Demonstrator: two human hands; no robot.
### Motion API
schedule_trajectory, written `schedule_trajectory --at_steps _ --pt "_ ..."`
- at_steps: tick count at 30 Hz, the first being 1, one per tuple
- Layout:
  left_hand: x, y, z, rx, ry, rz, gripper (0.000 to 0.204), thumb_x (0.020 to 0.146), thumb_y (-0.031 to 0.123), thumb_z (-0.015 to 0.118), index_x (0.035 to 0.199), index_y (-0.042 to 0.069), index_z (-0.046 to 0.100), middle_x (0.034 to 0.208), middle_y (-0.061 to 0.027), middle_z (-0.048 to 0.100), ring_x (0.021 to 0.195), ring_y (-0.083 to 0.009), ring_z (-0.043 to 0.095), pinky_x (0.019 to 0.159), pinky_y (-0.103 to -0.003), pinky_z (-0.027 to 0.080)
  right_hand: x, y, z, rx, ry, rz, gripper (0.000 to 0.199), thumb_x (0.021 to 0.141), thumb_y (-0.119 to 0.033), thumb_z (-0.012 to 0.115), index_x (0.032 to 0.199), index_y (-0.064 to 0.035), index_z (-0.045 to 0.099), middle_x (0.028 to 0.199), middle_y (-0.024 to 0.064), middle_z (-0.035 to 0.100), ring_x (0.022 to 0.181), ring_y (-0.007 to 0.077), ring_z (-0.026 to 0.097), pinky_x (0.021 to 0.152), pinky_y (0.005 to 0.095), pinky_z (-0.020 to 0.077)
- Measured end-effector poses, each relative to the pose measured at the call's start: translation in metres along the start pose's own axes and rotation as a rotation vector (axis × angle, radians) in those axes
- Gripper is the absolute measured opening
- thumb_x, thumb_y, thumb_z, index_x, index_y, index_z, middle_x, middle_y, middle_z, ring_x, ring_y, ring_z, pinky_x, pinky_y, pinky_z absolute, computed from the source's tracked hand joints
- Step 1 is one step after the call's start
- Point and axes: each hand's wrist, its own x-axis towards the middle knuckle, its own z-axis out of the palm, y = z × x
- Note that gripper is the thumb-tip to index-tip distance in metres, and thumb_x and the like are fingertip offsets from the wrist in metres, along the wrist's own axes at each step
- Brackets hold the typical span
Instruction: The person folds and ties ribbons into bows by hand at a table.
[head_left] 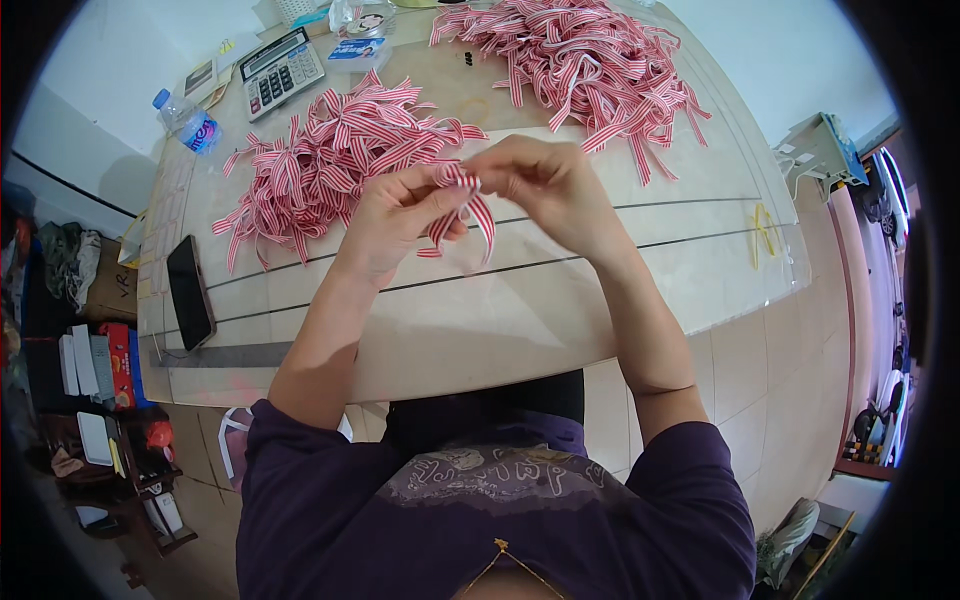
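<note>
My left hand (393,212) pinches a red-and-white striped ribbon (481,222) between thumb and fingers, above the middle of the table. The ribbon is gathered at the fingertips, and its loose ends curl down below them. My right hand (548,185) meets it from the right, its fingers closed at the gathered part; exactly what its fingertips grip is partly hidden. Just beyond my left hand lies a heap of striped ribbon bows (315,165). Farther off, at the back right, spreads a larger pile of the same striped ribbons (590,65).
At the table's left stand a water bottle (187,122) and a calculator (280,73). A phone (190,292) lies near the left edge. Toward the back is a blue-and-white box (358,54). Yellow scissors (764,234) rest at the right, on the clear table cover (690,285).
</note>
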Motion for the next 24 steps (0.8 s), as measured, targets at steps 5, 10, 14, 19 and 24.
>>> schedule_trajectory --at_steps 5,10,14,19,24 --pt "0.002 0.001 0.001 0.078 0.015 0.366 0.013 0.08 -0.002 0.057 0.091 0.002 0.061 0.094 -0.0088 0.057 0.068 -0.0099 0.054 0.058 -0.019 0.045 0.002 0.003 0.001 0.327 0.051 0.314 0.011 0.081 -0.008 0.06 0.082 0.0019 0.065 0.065 0.002 0.057 0.055 0.0075 0.044 0.051 0.0191 0.0382" --pt "0.005 0.007 0.0 0.433 -0.018 0.748 0.016 0.078 -0.004 0.058 0.092 0.003 0.061 0.113 -0.0102 0.048 0.076 -0.0101 0.052 0.062 -0.019 0.045 0.001 -0.002 0.001 0.533 -0.048 0.532 0.016 0.083 -0.015 0.06 0.082 0.0005 0.065 0.067 0.0012 0.058 0.058 0.0058 0.045 0.055 0.0165 0.0387" --pt "0.006 0.007 0.001 0.625 -0.031 0.866 0.017 0.078 -0.004 0.058 0.092 0.004 0.061 0.119 -0.009 0.042 0.08 -0.01 0.05 0.064 -0.02 0.044 0.001 -0.007 0.001 0.65 -0.046 0.564 0.017 0.084 -0.017 0.06 0.082 -0.0005 0.065 0.069 0.0012 0.058 0.059 0.0051 0.045 0.057 0.0154 0.0381" --pt "0.007 -0.001 0.003 0.593 -0.049 0.78 0.018 0.078 -0.003 0.058 0.093 0.006 0.06 0.112 -0.0068 0.043 0.08 -0.0101 0.05 0.064 -0.019 0.042 0.002 -0.004 0.003 0.693 0.028 0.516 0.016 0.083 -0.017 0.061 0.083 -0.0016 0.064 0.071 0.0009 0.057 0.06 0.0046 0.045 0.058 0.0153 0.0375" --pt "0.007 -0.007 0.004 0.385 -0.093 0.608 0.019 0.079 -0.001 0.058 0.097 0.005 0.057 0.098 -0.0058 0.047 0.075 -0.0108 0.051 0.06 -0.018 0.042 0.001 0.003 0.003 0.613 -0.016 0.465 0.012 0.084 -0.014 0.06 0.085 -0.0027 0.062 0.074 0.0012 0.057 0.064 0.0053 0.048 0.061 0.0165 0.0394"
